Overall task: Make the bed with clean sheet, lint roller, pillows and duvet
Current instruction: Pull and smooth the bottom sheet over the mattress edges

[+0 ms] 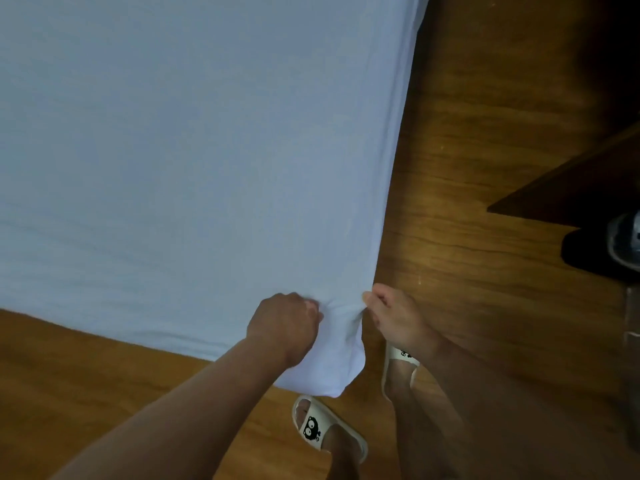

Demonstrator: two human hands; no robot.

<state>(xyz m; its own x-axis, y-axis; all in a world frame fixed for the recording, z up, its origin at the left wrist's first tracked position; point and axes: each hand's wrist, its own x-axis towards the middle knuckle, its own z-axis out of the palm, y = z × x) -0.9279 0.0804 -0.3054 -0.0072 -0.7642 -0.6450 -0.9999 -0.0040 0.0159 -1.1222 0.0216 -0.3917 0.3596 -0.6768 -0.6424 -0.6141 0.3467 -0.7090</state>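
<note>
Head view.

Sheet (190, 150): pale and spread flat over the bed, filling the upper left of the frame. Its near corner hangs loose toward the wooden floor (485, 150), between the two hands. Pillows, duvet and lint roller are not in view.

Handling (judged): thin, light, soft cloth with no stiffness, so it drapes and bunches wherever it is held. Faint wrinkles run across the near part. It is not fragile. Best taken at the corner and along the hems, a handful on each side, so the pull spreads down both edges. A hold in mid-panel would probably only ruck it.

Grip, left hand (284, 323): fingers curled into a fist on the corner fabric, with creases radiating from it.

Grip, right hand (394, 317): just beside the left, at the side edge. Thumb and curled fingers pinch the cloth. Neither hand holds anything else.

Step (judged): pulling the corner taut before tucking, early in the task.

Also present: slippers (325, 427) on both feet below the corner, and dark furniture (571, 188) at right.
</note>
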